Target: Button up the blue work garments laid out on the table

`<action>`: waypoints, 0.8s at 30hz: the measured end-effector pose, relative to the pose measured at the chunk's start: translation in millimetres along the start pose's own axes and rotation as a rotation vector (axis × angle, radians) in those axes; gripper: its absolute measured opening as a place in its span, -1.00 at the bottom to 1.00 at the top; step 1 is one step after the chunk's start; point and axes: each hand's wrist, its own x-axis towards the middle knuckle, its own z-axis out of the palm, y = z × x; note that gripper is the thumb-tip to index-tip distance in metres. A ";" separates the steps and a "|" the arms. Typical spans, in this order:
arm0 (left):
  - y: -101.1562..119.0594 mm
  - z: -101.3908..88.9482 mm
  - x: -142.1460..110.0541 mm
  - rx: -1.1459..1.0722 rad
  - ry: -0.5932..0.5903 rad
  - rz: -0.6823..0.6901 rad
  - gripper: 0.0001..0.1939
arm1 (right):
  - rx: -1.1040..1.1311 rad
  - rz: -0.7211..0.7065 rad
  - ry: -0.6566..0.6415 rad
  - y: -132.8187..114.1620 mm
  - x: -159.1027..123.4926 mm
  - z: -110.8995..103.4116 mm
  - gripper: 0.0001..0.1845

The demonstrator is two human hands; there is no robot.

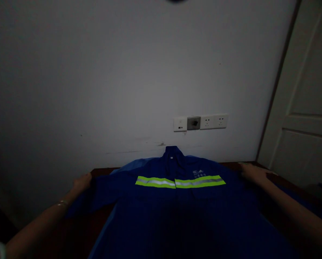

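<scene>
A blue work jacket (155,205) lies spread out front side up, its collar toward the wall. Yellow-green and silver reflective bands cross its chest, and a pale printed logo sits above the right-hand band. My left hand (82,181) is closed on the upper edge of the sleeve at the left. Over at the right sleeve, my right hand (252,172) rests on the cloth near the shoulder; its fingers are dark and blurred, so their grip is unclear. The lower part of the jacket fades into shadow.
Beneath the jacket is a dark reddish-brown table (104,172) against a pale wall (123,79). A row of wall sockets (206,122) is set above the collar. A panelled door (306,108) stands at the right. The room is dim.
</scene>
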 end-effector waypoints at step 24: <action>379.3 -96.9 -32.5 -0.728 0.504 0.325 -0.80 | 0.352 -0.457 0.283 -237.8 -51.1 -31.1 -0.80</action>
